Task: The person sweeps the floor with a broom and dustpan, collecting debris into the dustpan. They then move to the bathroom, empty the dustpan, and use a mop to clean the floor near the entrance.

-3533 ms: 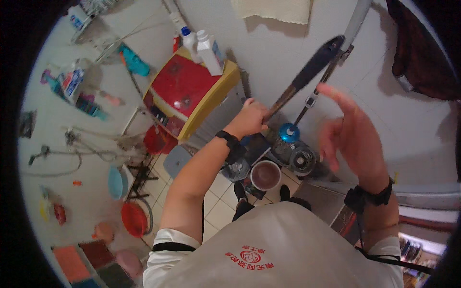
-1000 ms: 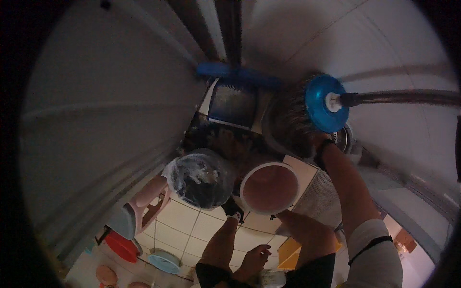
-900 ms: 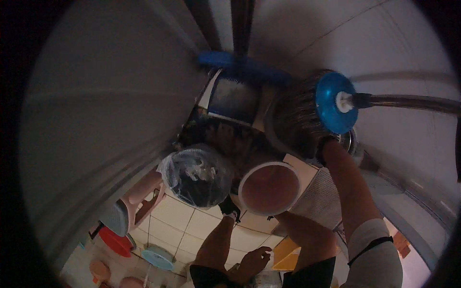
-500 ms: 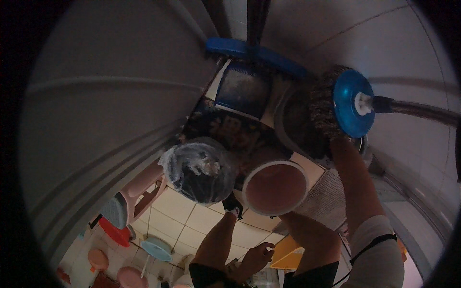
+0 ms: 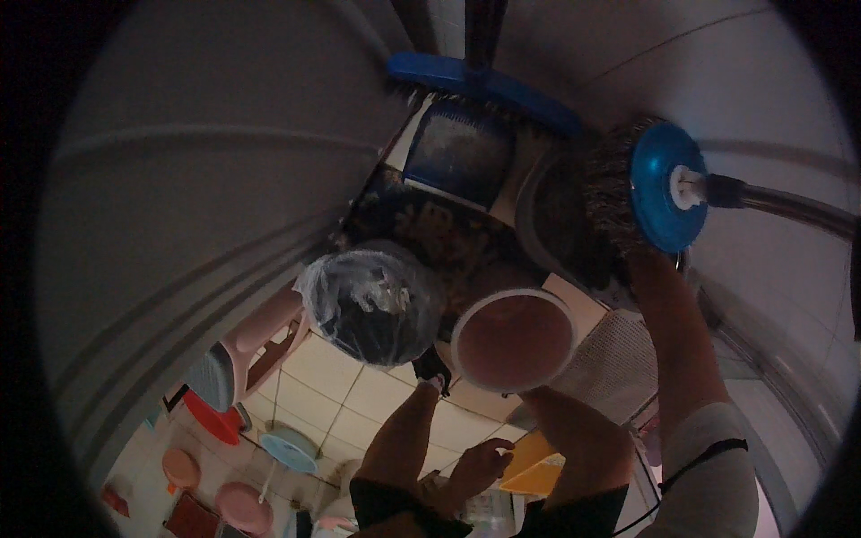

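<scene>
At the right, a mop with a blue disc head [image 5: 662, 186] and grey-brown strands stands over a dark bucket [image 5: 545, 211]. My right forearm reaches up to it, and my right hand [image 5: 642, 262] disappears below the strands, its fingers hidden. My left hand [image 5: 482, 464] hangs between my knees, loosely curled, with nothing visible in it. In front of my feet are a bin lined with a clear plastic bag [image 5: 372, 305] and a pink bin with a pale rim [image 5: 514, 341].
A blue broom [image 5: 484, 85] and a blue dustpan [image 5: 459, 152] stand at the far wall. On the left are a pink-and-grey plastic item [image 5: 235, 366], a red basin [image 5: 212, 416] and a light blue basin [image 5: 291, 448]. A yellow object [image 5: 531, 464] lies behind my legs.
The whole view has shifted slightly, with most things sitting a little higher. The mop head and my right forearm appear slightly farther right. My left hand keeps its loose curl.
</scene>
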Demonstrator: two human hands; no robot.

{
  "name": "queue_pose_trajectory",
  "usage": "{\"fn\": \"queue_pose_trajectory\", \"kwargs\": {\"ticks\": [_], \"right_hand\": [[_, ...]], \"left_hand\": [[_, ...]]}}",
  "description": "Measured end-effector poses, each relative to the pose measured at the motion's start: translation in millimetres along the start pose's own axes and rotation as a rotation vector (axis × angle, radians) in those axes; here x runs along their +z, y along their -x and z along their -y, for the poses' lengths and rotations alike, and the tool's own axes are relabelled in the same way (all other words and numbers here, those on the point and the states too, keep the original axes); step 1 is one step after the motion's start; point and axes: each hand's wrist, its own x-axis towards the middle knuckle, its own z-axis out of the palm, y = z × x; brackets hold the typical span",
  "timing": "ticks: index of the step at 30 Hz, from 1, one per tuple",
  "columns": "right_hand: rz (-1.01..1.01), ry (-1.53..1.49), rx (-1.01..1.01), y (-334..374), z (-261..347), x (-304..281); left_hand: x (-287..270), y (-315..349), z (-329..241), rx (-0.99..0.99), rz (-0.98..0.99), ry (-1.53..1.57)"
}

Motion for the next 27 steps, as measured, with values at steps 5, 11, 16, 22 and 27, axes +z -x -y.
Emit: {"fn": "queue_pose_trajectory", "kwargs": {"ticks": [5, 11, 16, 22, 27], "right_hand": [[-0.020, -0.005, -0.020, 52, 31, -10], [0.000, 0.041, -0.041, 89, 62, -29], [0.150, -0.366, 0.214, 100, 122, -107], [0.322, -0.975, 0.109, 122, 268, -216], [0.446, -0.750, -0.165, 113, 343, -251]], "left_hand": [[0, 4, 13, 0.013, -0.051, 0.007], [-4, 24, 23, 0.088, -0.192, -0.081], [-11, 56, 21, 0.126, -0.238, -0.107], [-27, 115, 5, 0.174, -0.330, -0.097], [-38, 171, 16, 0.239, -0.420, 0.064]]}}
